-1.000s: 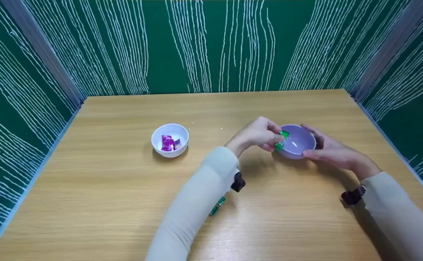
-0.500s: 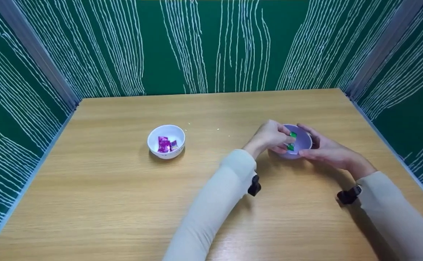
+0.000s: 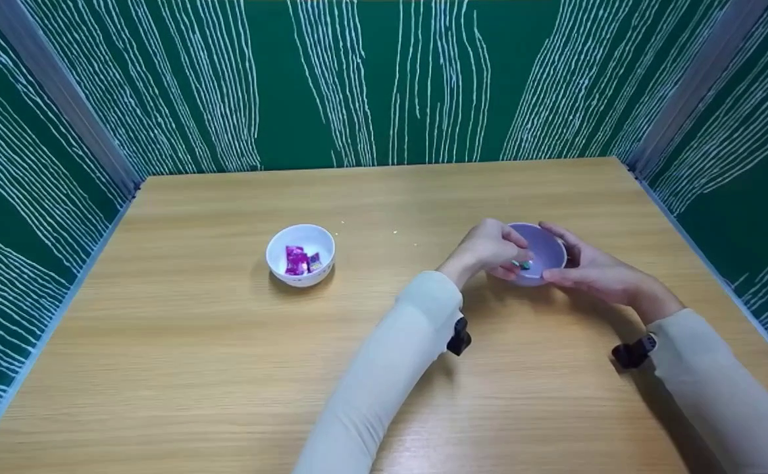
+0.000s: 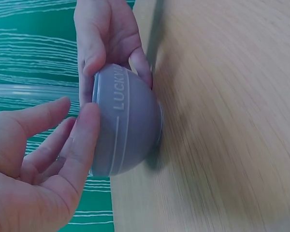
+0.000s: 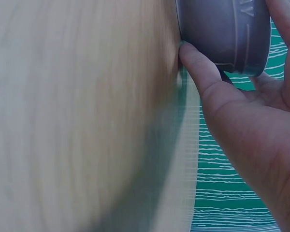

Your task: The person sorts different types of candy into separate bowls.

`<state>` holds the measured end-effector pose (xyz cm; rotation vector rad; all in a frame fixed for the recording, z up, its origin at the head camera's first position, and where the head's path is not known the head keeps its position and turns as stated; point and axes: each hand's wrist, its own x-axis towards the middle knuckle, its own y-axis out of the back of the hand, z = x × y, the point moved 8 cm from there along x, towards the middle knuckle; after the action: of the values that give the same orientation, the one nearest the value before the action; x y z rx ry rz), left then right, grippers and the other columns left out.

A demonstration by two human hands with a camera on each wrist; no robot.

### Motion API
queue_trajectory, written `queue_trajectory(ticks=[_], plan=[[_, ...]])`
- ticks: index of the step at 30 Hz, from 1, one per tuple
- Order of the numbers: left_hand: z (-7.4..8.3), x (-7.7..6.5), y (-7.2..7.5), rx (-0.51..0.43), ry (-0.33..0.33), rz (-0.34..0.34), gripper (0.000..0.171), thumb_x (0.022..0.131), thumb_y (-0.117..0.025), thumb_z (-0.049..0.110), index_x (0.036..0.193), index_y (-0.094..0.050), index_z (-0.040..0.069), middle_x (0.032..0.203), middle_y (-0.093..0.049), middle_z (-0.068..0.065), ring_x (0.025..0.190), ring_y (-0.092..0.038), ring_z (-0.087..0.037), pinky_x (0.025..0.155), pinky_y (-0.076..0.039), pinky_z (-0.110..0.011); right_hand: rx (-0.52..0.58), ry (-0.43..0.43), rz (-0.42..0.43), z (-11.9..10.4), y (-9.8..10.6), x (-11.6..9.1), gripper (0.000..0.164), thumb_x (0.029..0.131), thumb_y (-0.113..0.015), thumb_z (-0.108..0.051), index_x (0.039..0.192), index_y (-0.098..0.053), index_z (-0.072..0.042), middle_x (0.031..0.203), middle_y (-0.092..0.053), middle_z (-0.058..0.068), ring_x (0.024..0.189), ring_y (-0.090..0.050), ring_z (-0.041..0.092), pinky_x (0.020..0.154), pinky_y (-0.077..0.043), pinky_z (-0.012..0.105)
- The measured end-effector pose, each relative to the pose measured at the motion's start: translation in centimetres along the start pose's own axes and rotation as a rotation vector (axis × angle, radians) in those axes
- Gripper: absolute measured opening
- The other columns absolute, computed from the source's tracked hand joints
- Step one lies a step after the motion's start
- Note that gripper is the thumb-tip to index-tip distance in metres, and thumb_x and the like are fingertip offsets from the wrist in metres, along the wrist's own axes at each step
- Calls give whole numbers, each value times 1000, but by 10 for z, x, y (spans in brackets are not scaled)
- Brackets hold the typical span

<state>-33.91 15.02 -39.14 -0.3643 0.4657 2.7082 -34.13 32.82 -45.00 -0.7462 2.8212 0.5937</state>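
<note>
A purple bowl [image 3: 547,253] stands at the right of the table, with raised lettering on its outside in the left wrist view. My right hand [image 3: 597,271] grips its right side, thumb near the front and fingers round the back. My left hand [image 3: 489,249] reaches over the left rim. In the left wrist view the left fingers [image 4: 84,135] are spread at the rim. Just under the fingertips, a bit of green wrapped candy [image 3: 523,264] shows inside the bowl, partly hidden by the hand.
A white bowl [image 3: 301,232] with shiny magenta wrapped candies [image 3: 297,261] stands left of centre on the wooden table [image 3: 226,368]. A few tiny white specks lie between the bowls. Green walls with white streaks enclose the table's back and sides.
My left hand has moved right and into the purple bowl with the green candy, which now sits lower and shows less. The left fingers have let it go. The right hand keeps its grip.
</note>
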Motion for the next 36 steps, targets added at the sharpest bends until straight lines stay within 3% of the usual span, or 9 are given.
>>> queue_trajectory(ticks=[4, 11, 18, 22, 27, 29, 32, 36], plan=[[-1, -3, 3, -2, 1, -15, 10, 89, -78, 7, 98, -74, 8, 88, -66, -3, 70, -70, -19, 63, -61, -29, 21, 0, -7, 1, -1, 1, 93, 100, -65, -17, 163, 3, -26, 164, 1, 15, 146, -11, 40, 119, -22, 56], [-1, -14, 15, 56, -8, -47, 10, 90, -79, 12, 100, -75, 10, 91, -66, -1, 74, -71, -21, 63, -61, -28, -6, 5, 21, 1, 1, 1, 93, 99, -66, -21, 163, 1, -27, 164, -4, 14, 146, -14, 41, 119, -17, 63], [-13, -33, 38, 96, 1, -147, 21, 89, -79, 10, 109, -75, 7, 94, -69, -1, 89, -69, -25, 72, -62, -37, -38, 23, 50, 0, 5, 1, 92, 99, -68, -22, 164, -3, -26, 166, -6, 13, 147, -14, 38, 119, -13, 63], [-29, -51, 56, 191, -10, -236, 25, 88, -81, 16, 112, -74, 10, 93, -68, -2, 91, -67, -27, 75, -62, -41, -47, 36, 54, -1, 5, 2, 91, 98, -68, -22, 164, -4, -25, 167, -6, 13, 148, -12, 37, 119, -10, 65], [-60, -74, 78, 357, -25, -282, 36, 89, -81, 21, 122, -71, 12, 91, -67, -3, 69, -61, -21, 57, -54, -30, -52, 38, 53, -2, 4, 1, 91, 98, -68, -23, 164, -5, -25, 167, -5, 12, 149, -9, 37, 119, -9, 66], [-75, -83, 88, 411, -29, -279, 38, 88, -81, 20, 123, -71, 11, 95, -68, -1, 69, -60, -18, 56, -50, -27, -42, 47, 40, -3, 3, 1, 91, 98, -68, -21, 164, -4, -24, 167, -4, 13, 149, -8, 38, 119, -8, 65], [-96, -95, 103, 458, -6, -243, 37, 83, -85, 19, 117, -72, 12, 101, -68, 2, 78, -61, -14, 66, -53, -28, -31, 60, 27, -5, 2, 2, 91, 98, -67, -20, 164, -4, -23, 167, -3, 15, 149, -8, 39, 119, -6, 65], [-114, -104, 117, 559, -14, -196, 35, 76, -91, 20, 107, -74, 16, 99, -67, 1, 83, -62, -16, 69, -53, -30, -65, 64, 36, -5, 3, 2, 91, 98, -68, -22, 164, -5, -23, 167, -4, 14, 149, -9, 38, 119, -6, 66]])
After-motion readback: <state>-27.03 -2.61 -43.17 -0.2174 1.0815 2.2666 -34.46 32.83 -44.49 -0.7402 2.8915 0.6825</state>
